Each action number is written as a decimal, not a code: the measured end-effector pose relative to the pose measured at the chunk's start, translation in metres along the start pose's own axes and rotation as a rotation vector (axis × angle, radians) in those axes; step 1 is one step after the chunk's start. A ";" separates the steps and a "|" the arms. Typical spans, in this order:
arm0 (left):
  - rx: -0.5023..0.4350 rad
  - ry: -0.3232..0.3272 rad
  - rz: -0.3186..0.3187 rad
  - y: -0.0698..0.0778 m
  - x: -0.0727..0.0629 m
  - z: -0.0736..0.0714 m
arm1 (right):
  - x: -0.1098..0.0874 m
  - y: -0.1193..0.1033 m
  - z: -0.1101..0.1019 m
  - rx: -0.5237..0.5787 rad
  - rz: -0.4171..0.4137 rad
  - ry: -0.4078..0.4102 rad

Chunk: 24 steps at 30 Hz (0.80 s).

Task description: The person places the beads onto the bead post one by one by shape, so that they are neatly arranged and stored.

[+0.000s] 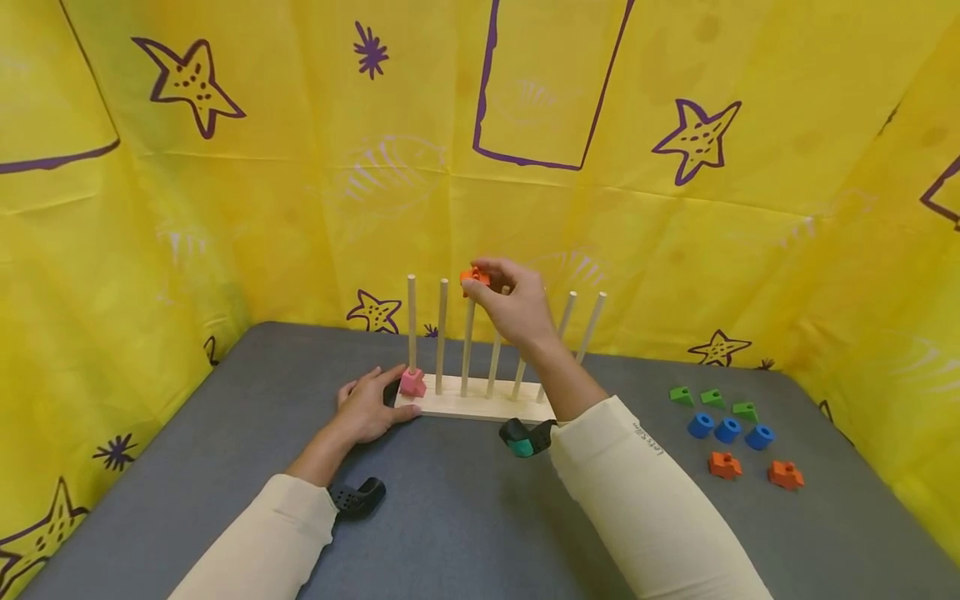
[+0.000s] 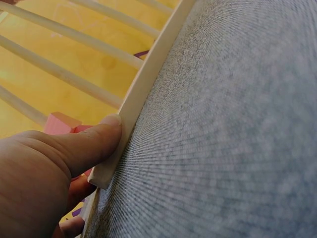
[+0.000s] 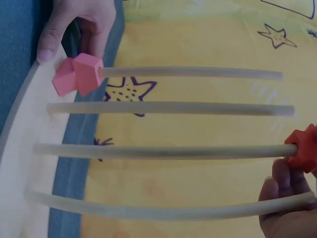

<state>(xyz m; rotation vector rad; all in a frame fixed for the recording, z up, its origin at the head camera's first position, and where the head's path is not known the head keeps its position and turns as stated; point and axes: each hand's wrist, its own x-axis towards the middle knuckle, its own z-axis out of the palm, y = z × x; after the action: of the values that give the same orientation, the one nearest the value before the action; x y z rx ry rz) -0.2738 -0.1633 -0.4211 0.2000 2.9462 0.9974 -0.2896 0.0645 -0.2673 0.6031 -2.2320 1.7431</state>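
Note:
A wooden peg stand (image 1: pixel 480 406) with several upright pegs stands on the grey table. My left hand (image 1: pixel 369 406) grips its left end, the thumb (image 2: pixel 101 139) on the front edge and the fingers behind. Beside that hand, pink blocks (image 3: pixel 81 74) sit at the bottom of the leftmost peg. My right hand (image 1: pixel 516 304) pinches an orange block (image 1: pixel 474 277) at the top of the third peg from the left. In the right wrist view the tip of that peg meets the hole of the orange block (image 3: pixel 303 148); how far it has entered is hidden.
On the table's right side lie green triangular blocks (image 1: pixel 712 398), blue cylinders (image 1: pixel 727 430) with holes, and two more orange blocks, one (image 1: pixel 724 465) left of the other (image 1: pixel 785 475). A yellow patterned cloth (image 1: pixel 420 217) hangs behind the table (image 1: pixel 450 517).

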 end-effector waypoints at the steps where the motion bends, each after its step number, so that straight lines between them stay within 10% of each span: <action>1: 0.002 0.001 -0.001 0.000 0.000 0.000 | 0.000 0.002 0.001 0.012 0.007 0.007; 24: -0.008 0.002 -0.005 -0.001 0.000 -0.001 | -0.021 0.052 0.025 0.205 0.142 0.097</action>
<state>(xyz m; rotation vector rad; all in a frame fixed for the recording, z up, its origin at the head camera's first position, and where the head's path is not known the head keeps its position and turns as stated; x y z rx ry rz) -0.2743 -0.1647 -0.4208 0.1922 2.9421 1.0098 -0.2934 0.0546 -0.3277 0.3985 -2.0924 2.0418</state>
